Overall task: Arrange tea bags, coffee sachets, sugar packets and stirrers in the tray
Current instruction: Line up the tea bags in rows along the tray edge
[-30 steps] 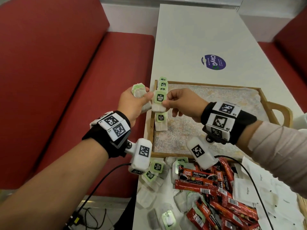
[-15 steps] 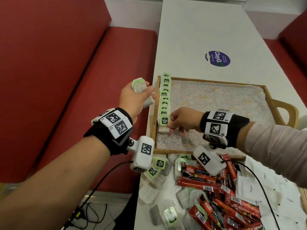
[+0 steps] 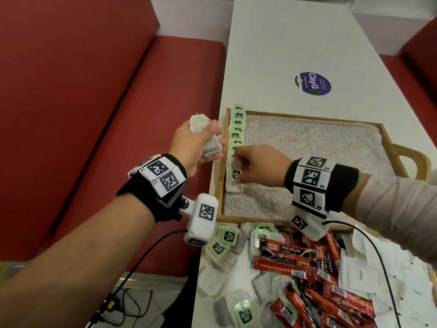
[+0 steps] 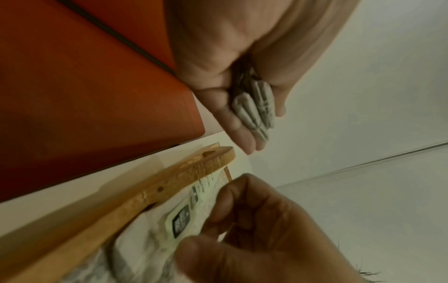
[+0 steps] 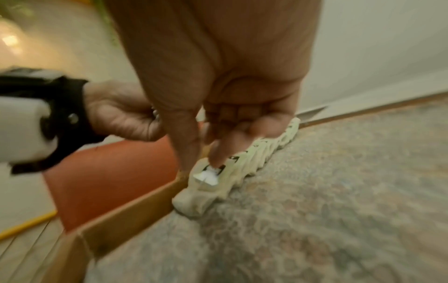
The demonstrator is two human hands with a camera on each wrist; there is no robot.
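A wooden tray (image 3: 219, 181) with a patterned liner lies on the white table. A row of green-tagged tea bags (image 3: 237, 129) runs along its left rim (image 5: 135, 210). My right hand (image 3: 237, 162) hovers low over the near end of that row. Its thumb and index finger (image 5: 218, 153) pinch the tag of the nearest tea bag (image 3: 234, 187), which lies on the liner; the other fingers are curled. My left hand (image 3: 203, 140) stays just outside the tray's left rim (image 4: 150, 191) and grips a bundle of tea bags (image 4: 257, 109).
Loose tea bags (image 3: 224, 240), red coffee sachets (image 3: 307, 261) and white sugar packets (image 3: 359, 273) are heaped on the table's near end, in front of the tray. A red bench (image 3: 118, 114) runs along the left. A blue sticker (image 3: 312, 83) is beyond the tray.
My right hand took a tea bag from the left hand's bundle and lowered it onto the near end of the row. The left hand has hardly moved.
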